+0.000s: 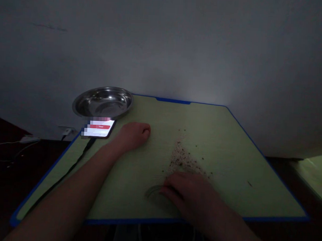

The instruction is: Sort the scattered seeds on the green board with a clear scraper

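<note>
My left hand (135, 135) rests on the light green tabletop as a closed fist, with nothing showing between its fingers. To its right lies a loose patch of small pale grains (177, 152) mixed with darker bits (180, 164). My right hand (188, 189) is at the near edge of that patch, its fingers curled and pressed together. A faint curved edge (153, 189) shows beside its fingertips; the dim light hides what it is and whether the hand grips it.
A shiny steel basin (81, 108) stands at the table's back left corner. In front of it lies a lit phone (103, 131) with a black cable (77, 162) running toward me. The table (211, 126) has a blue rim, with a wall behind. A small dark mark (249, 183) lies right.
</note>
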The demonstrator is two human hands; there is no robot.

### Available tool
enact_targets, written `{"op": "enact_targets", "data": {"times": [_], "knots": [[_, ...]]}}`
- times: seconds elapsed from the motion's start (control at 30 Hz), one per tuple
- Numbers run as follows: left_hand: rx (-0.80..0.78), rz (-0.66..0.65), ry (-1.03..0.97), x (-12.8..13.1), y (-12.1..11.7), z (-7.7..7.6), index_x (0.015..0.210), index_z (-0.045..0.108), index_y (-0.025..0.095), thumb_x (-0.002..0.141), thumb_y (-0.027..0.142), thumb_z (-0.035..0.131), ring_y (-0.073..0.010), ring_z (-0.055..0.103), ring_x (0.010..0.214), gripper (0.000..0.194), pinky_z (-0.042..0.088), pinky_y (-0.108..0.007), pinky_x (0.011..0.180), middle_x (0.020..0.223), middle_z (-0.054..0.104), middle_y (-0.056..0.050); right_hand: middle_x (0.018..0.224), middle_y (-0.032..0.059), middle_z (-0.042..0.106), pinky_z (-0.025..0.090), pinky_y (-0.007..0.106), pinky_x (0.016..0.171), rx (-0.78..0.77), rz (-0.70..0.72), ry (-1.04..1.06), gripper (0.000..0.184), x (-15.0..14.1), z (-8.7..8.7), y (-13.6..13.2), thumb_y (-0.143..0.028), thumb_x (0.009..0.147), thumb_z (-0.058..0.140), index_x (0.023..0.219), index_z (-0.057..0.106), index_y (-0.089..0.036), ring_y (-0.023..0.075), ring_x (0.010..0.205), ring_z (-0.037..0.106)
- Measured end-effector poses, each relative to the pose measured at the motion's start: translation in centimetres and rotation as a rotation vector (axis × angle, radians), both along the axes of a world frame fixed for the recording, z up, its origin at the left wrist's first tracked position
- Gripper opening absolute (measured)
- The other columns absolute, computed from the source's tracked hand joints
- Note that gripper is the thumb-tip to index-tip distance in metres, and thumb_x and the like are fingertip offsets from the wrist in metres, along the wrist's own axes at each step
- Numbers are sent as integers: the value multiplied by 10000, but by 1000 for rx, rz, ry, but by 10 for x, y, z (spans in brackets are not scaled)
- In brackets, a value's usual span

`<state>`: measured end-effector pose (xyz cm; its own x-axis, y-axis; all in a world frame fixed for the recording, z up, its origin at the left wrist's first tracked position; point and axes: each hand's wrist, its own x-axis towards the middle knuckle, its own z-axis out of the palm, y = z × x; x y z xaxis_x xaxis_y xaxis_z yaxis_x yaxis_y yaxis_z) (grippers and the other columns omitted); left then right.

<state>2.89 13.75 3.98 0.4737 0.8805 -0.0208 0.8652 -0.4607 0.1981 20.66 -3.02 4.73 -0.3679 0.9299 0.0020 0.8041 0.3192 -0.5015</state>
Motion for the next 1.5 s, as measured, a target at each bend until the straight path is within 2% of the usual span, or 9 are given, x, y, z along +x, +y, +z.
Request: {"op": "enact_targets", "data": {"times": [0.13, 0.3, 0.4, 0.53, 0.63, 0.77, 0.87, 1.27, 1.5], "knots": [[2, -9, -12, -1, 2, -2, 778, 649, 205, 810, 297, 338, -179, 574, 705, 326, 360, -288, 611, 771, 668, -43, 760, 40, 705, 401, 291, 610, 36, -72, -158, 186, 3, 0, 24, -266, 891, 550, 774, 669, -183, 186, 688, 642], [3, -26, 8, -3, 4, -2, 764, 636, 203, 806, 301, 327, -178, 566, 671, 327, 341, -289, 580, 758, 660, -47, 740, 57, 690, 400, 310, 616, 151, -216, -258, 230, 47, 6, 49, -285, 913, 513, 775, 661, -175, 205, 689, 625], [0, -25, 1, -3, 5, -2, 779, 637, 203, 803, 302, 326, -186, 575, 695, 327, 355, -294, 597, 782, 665, -54, 727, 37, 678, 399, 294, 610, 169, -234, -175, 214, 71, 17, 52, -285, 916, 506, 809, 656, -178, 174, 657, 604], [-12, -18, -8, -4, 5, -1, 781, 634, 205, 800, 307, 326, -192, 575, 699, 325, 359, -300, 604, 780, 662, -57, 654, -13, 630, 395, 251, 565, 99, -225, 24, 228, 99, 35, 33, -328, 915, 495, 782, 632, -203, 124, 585, 566], [-21, -11, 7, -2, 4, 1, 769, 629, 206, 794, 301, 326, -187, 572, 698, 319, 359, -296, 610, 776, 661, -52, 649, -17, 622, 410, 247, 569, -30, -221, 7, 254, 114, 40, 7, -375, 921, 493, 776, 634, -220, 128, 606, 581], [-22, -12, 19, -1, 4, 4, 770, 626, 207, 793, 295, 330, -184, 578, 716, 309, 365, -290, 623, 792, 664, -50, 787, -5, 683, 442, 260, 643, -179, -161, -53, 176, 119, 30, -24, -332, 915, 523, 856, 667, -248, 146, 719, 625], [-35, -12, 16, -1, 4, 4, 770, 623, 202, 798, 299, 333, -188, 583, 717, 308, 367, -292, 623, 791, 663, -52, 854, 9, 705, 453, 278, 691, -180, -128, -56, 154, 112, 19, -27, -252, 902, 536, 896, 691, -244, 161, 777, 641], [-44, -12, 7, -5, 4, 3, 784, 616, 200, 824, 302, 311, -198, 589, 740, 323, 375, -303, 637, 794, 651, -56, 770, 39, 683, 387, 281, 635, 87, -155, -145, 173, 108, 15, 62, -194, 875, 527, 813, 687, -183, 163, 689, 586], [-56, -8, -6, -3, 3, 5, 778, 621, 204, 815, 287, 317, -194, 590, 735, 317, 385, -305, 644, 797, 662, -53, 771, 37, 675, 426, 255, 620, 103, -299, -60, 185, 147, 25, 91, -290, 876, 510, 831, 650, -177, 153, 681, 586]]}}
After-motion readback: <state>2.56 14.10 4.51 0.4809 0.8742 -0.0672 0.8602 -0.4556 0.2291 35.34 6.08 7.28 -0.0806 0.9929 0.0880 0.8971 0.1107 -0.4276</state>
